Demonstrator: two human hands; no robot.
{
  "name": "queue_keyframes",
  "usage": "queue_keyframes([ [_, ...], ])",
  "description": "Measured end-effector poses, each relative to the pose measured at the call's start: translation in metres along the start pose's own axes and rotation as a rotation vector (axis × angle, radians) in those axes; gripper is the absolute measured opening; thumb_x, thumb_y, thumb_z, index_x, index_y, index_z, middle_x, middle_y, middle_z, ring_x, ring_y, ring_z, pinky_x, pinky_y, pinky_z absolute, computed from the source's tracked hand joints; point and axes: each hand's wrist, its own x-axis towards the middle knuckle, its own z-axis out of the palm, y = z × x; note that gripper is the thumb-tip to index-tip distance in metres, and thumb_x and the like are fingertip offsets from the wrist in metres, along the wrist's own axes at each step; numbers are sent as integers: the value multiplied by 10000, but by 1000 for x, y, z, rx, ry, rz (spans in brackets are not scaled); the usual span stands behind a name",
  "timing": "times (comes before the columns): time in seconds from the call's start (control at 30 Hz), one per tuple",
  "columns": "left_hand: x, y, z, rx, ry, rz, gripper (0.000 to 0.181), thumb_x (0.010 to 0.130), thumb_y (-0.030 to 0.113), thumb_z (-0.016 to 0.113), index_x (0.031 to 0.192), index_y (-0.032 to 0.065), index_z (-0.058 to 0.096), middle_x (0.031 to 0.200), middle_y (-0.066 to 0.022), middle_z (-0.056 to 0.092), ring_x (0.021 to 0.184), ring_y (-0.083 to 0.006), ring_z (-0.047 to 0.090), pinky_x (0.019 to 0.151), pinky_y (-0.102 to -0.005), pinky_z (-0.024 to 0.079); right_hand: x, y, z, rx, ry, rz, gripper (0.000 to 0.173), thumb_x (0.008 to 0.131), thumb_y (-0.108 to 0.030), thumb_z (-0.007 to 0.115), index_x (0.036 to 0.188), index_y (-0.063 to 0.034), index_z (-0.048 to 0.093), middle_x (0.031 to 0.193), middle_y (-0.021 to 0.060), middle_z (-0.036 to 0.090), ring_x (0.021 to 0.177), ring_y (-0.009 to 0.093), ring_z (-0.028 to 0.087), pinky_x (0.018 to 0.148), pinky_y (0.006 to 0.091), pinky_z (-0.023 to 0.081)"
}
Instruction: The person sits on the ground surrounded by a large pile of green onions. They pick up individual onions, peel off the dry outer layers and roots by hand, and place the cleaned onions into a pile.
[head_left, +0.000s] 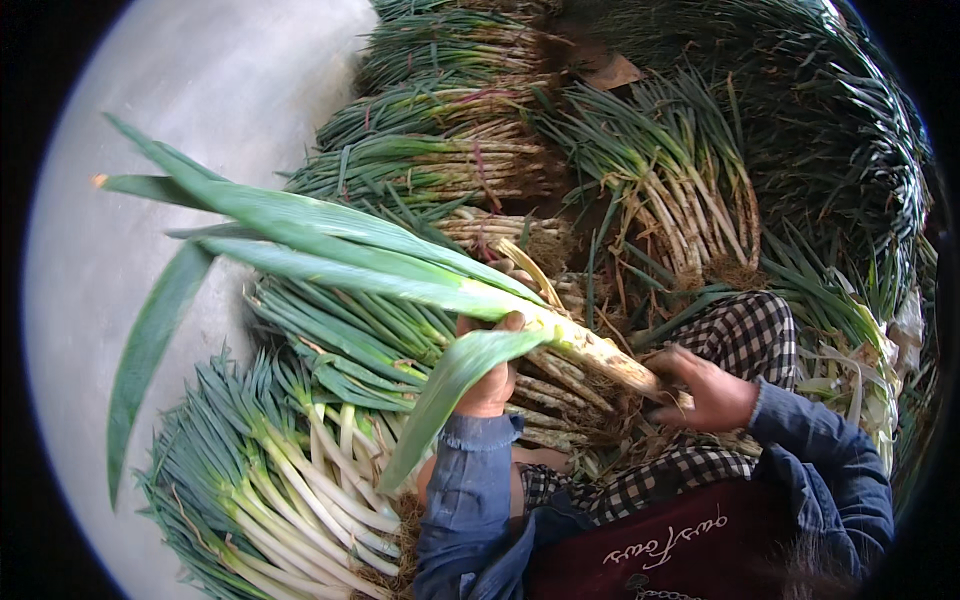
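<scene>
A large leek or green onion (592, 349) lies slantwise before me, its long green leaves spread to the upper left and one bent leaf hanging over my left wrist. My left hand (491, 367) grips it where the leaves meet the pale shank, some fingers hidden behind it. At its root end is my right hand (697, 390), thumb and fingers curled around the tip; how firmly they close on it is partly hidden. Under the held stalk lie more unpeeled stalks (547, 397) with brown roots. Cleaner white-stemmed stalks (300, 502) lie in a pile at the lower left.
Several tied bundles of green onions (450, 161) are stacked at the upper middle. Another heap (682, 187) rests beyond my checkered knee (750, 337). A dark mass of green leaves (817, 135) fills the upper right. Peeled scraps (847, 375) lie at the right.
</scene>
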Motion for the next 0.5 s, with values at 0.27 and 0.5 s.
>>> queue_keyframes([
  [0.27, -22, -87, -68, 397, -38, -155, 555, 700, 222, 713, 1145, 36, 440, 1080, -67, 507, 956, -162, 499, 812, -290, 437, 122, -31, 44, -164, 231, -295, 483, 663, -188, 715, 1042, -14, 471, 898, 141, 473, 834, 303, 509, 720, 370, 441],
  [0.5, -14, -42, -70, 104, 400, -157, 323, 775, 252, 669, 984, 18, 589, 970, -60, 586, 953, -141, 504, 828, -282, 403, 145, -14, 98, 95, 218, -222, 420, 672, -133, 719, 996, -7, 484, 886, 129, 521, 855, 246, 544, 773, 325, 448],
])
